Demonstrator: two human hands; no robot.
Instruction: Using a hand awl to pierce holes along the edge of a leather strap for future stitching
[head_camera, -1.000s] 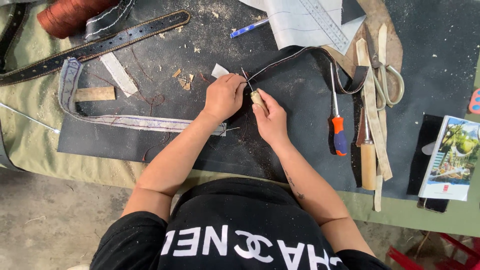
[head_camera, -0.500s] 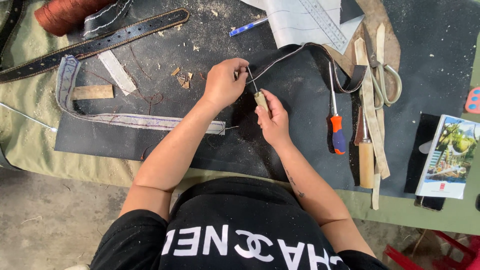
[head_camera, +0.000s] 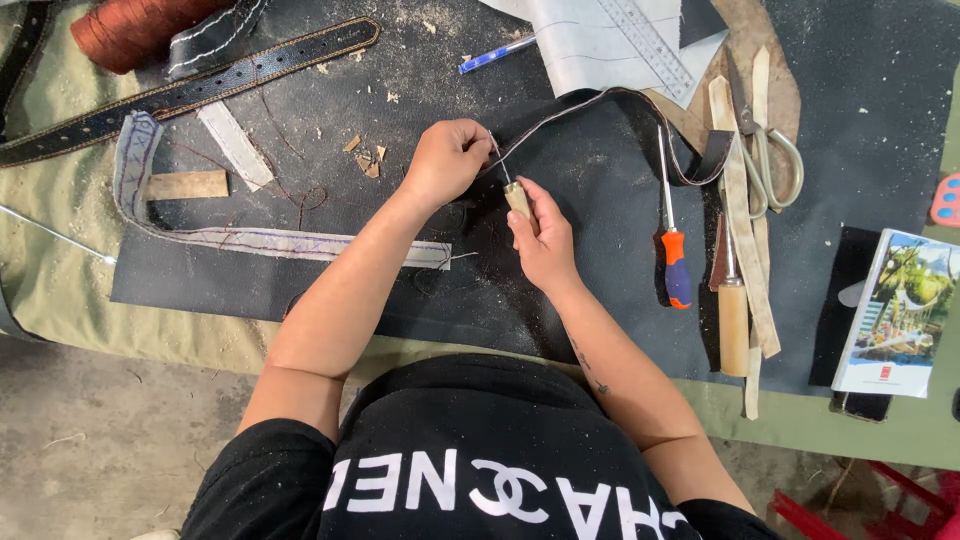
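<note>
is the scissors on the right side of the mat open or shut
Shut, as far as shows: the scissors lie flat on the black mat with both handle loops close together; pale leather strips partly cover the blades.

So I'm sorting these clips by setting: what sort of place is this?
Likely a leather workbench: a stitched belt, a thread spool and scissors lie on a dark mat, while the right hand holds an awl to a strap.

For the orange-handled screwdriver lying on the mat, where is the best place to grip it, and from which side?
Probably the screwdriver by its thick orange-and-blue handle, coming from above. It lies flat, with its thin shaft pointing away from the person and its handle clear of the right hand.
</note>
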